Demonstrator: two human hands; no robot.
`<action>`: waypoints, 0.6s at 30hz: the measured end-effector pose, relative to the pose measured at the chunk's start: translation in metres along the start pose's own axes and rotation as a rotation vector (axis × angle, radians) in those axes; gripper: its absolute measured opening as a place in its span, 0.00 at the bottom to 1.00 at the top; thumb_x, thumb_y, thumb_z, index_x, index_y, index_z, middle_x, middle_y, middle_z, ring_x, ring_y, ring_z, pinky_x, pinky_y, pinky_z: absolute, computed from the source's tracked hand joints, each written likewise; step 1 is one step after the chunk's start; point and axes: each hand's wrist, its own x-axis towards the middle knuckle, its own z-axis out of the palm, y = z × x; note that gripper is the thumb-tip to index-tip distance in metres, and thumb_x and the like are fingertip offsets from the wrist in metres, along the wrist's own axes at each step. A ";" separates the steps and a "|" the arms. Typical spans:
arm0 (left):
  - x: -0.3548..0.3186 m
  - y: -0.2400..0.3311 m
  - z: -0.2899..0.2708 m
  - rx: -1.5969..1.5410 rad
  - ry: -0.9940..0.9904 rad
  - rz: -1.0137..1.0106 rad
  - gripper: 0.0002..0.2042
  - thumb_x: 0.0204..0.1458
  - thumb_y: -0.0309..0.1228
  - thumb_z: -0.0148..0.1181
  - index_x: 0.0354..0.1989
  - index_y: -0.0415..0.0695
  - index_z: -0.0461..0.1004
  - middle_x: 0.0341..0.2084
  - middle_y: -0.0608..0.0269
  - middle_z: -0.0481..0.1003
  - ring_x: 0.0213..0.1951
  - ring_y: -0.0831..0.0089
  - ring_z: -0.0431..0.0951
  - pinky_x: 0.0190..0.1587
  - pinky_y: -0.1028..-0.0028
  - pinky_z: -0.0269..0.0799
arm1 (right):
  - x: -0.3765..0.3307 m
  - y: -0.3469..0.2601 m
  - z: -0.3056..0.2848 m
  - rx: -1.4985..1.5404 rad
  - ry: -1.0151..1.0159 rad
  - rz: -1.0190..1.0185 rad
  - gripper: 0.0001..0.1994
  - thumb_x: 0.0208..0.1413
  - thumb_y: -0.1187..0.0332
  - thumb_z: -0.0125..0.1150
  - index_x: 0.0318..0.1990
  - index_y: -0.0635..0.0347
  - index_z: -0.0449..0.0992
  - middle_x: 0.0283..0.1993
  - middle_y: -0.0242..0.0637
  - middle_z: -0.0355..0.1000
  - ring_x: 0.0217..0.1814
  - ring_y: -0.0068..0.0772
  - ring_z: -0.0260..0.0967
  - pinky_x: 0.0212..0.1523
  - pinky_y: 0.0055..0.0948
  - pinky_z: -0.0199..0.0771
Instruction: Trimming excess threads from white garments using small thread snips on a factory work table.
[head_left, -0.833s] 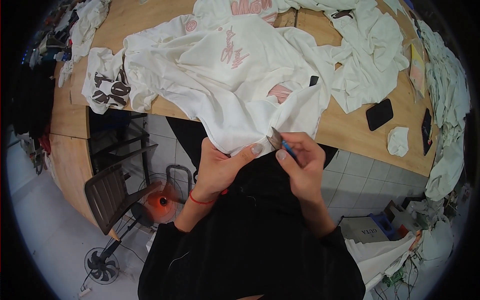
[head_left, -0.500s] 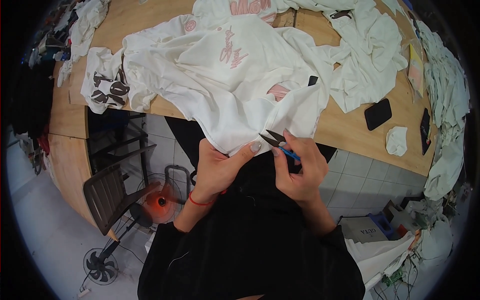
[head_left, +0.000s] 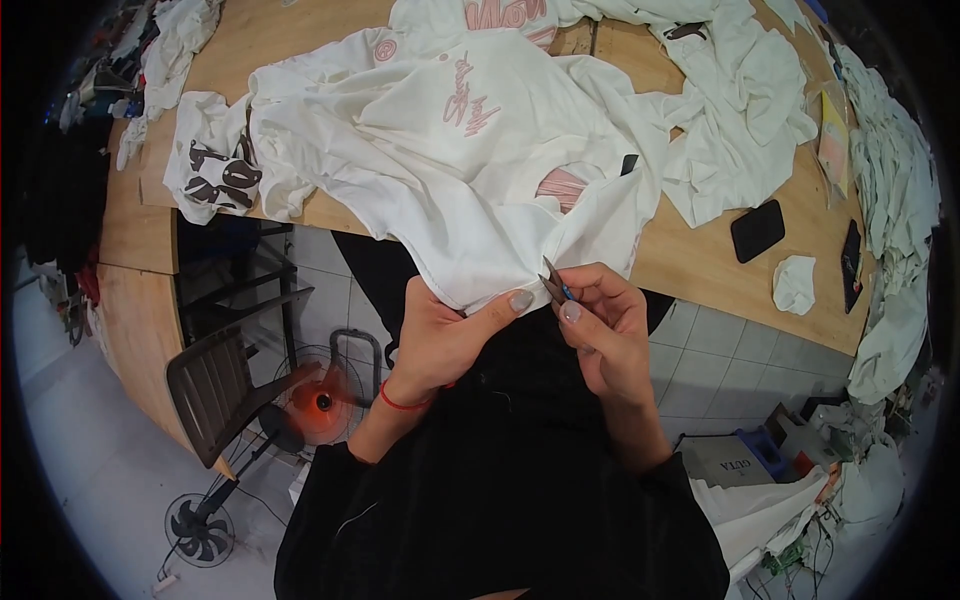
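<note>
Desk [head_left: 700,268] under shirt [head_left: 420,180]; our left hand [head_left: 438,338] pinches its edge [head_left: 498,289], right hand [head_left: 612,325] grips snips [head_left: 554,286]; likely trimming, next needing tautness.

Black top [head_left: 500,500], wide sleeves [head_left: 325,492]; thin red left-wrist bracelet [head_left: 403,406]; shiny nail polish [head_left: 521,300].

Both hands [head_left: 440,335] [head_left: 612,335] in pinch grips

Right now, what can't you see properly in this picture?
In the head view:
Left hand: most fingertips hidden beneath the white garment.
Snips: handles mostly hidden by the right hand.
Whether their tips touch the garment: too small to tell.
Orange fan: blades blurred, perhaps by spinning.
</note>
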 end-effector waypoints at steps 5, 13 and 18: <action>0.000 -0.001 -0.002 0.000 -0.021 0.005 0.13 0.61 0.20 0.70 0.54 0.34 0.82 0.46 0.61 0.86 0.47 0.77 0.83 0.52 0.75 0.78 | 0.000 0.001 -0.008 0.195 -0.035 0.119 0.14 0.63 0.77 0.65 0.55 0.71 0.77 0.36 0.36 0.75 0.23 0.11 0.52 0.23 0.17 0.48; 0.002 0.000 -0.002 0.011 -0.041 0.019 0.13 0.61 0.20 0.70 0.53 0.33 0.83 0.46 0.60 0.86 0.48 0.77 0.83 0.52 0.75 0.78 | 0.003 -0.003 -0.013 0.394 -0.097 0.232 0.13 0.65 0.76 0.64 0.55 0.71 0.77 0.38 0.41 0.76 0.22 0.11 0.52 0.21 0.16 0.46; 0.005 0.000 -0.004 0.005 -0.065 0.015 0.13 0.61 0.20 0.70 0.53 0.33 0.83 0.46 0.60 0.86 0.48 0.77 0.83 0.53 0.75 0.78 | 0.005 -0.004 -0.014 0.483 -0.121 0.277 0.13 0.66 0.75 0.62 0.56 0.72 0.76 0.45 0.45 0.76 0.22 0.13 0.53 0.20 0.15 0.49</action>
